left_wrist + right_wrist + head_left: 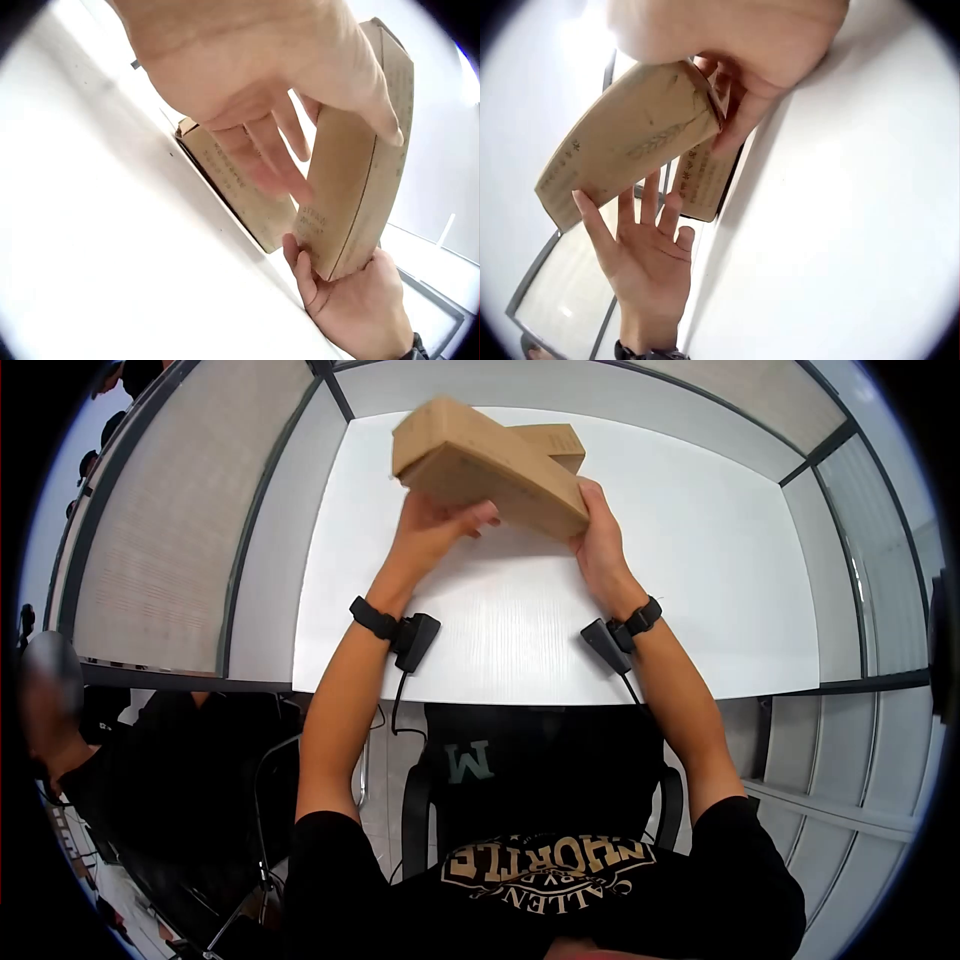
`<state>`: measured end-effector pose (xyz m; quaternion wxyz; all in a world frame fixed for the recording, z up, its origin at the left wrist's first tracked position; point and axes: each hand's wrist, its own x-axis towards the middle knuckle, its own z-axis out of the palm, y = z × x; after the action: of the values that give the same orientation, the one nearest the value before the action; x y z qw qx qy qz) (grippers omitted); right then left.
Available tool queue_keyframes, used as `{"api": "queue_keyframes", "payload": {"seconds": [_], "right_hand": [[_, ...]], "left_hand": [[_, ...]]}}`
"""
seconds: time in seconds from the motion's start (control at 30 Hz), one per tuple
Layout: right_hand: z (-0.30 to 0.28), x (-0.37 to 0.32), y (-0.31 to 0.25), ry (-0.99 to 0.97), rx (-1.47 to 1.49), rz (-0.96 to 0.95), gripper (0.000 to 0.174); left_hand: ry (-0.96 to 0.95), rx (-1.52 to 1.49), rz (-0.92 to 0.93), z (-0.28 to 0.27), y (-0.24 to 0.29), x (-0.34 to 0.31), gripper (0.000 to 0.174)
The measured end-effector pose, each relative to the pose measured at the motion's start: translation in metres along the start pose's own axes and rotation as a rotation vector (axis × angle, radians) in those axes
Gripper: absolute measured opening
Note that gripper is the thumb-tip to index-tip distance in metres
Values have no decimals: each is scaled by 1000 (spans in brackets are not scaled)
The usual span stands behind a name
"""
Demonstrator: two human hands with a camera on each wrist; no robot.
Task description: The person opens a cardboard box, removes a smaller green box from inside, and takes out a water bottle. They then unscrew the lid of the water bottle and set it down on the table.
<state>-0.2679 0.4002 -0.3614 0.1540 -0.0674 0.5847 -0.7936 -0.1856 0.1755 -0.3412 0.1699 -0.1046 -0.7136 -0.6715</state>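
Observation:
A long brown cardboard box [490,470] is held tilted above the white table. The right hand [602,550] grips its right end, fingers curled round the edge, as the left wrist view also shows at the box [352,180]. Under the other end, the left hand [430,535] has its fingers spread and fairly straight, with the thumb touching or close to the box; contact is hard to tell. A second brown box [560,442] lies on the table behind the first, partly hidden by it; printed characters show on this box [701,180] in the right wrist view.
Low pale panels with grey frames stand round the back and sides of the white table [700,580]. Black wrist cameras with cables are strapped to both wrists. Another person in black [190,790] sits at the left, beyond the table.

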Motion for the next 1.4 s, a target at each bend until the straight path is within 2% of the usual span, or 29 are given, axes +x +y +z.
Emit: {"api": "queue_keyframes", "payload": {"seconds": [0.1, 0.23, 0.37, 0.5, 0.6, 0.67, 0.7, 0.73, 0.83, 0.97, 1.1, 1.2, 1.27, 1.33, 1.4], "right_hand": [[3, -5, -4, -52, -120, -111, 50], [0, -4, -2, -67, -232, -132, 49], [-4, -3, -3, -82, -253, -124, 40], [-5, -2, -2, -78, -292, -121, 38], [-3, -5, -2, -105, -298, -140, 40], [-2, -5, -4, -118, -314, -160, 43], [-1, -8, -5, -123, -339, -212, 47], [0, -11, -5, -125, -364, -263, 51], [5, -17, -9, -103, -421, -447, 66], [2, -18, -15, -124, -430, -614, 83], [3, -17, -14, -162, -484, -626, 80], [2, -13, -12, -160, -487, -569, 74], [3, -13, -12, -113, -431, -505, 69], [1, -6, -9, -74, -308, -421, 66], [-3, -6, -9, -47, -205, -309, 66]], "left_hand": [[221, -270, 126, -12, -9, 5, 68], [595, -90, 242, -20, -1, 5, 74], [737, -50, 389, -17, 9, 6, 75], [680, -64, 441, -24, 4, 3, 78], [732, 265, 522, -23, -4, 7, 81], [686, 423, 502, -24, 2, 5, 83], [658, 500, 487, -21, 7, 4, 86], [619, 446, 478, -19, 9, 6, 80], [360, 479, 409, -18, 6, 9, 79], [286, 720, 409, -15, 12, 5, 75], [216, 814, 433, -14, 12, 6, 79], [281, 658, 468, -5, 17, 9, 54], [380, 499, 491, 1, 18, 8, 47], [505, 336, 509, 6, 17, 9, 47], [309, 285, 196, -27, -16, 2, 47]]}}
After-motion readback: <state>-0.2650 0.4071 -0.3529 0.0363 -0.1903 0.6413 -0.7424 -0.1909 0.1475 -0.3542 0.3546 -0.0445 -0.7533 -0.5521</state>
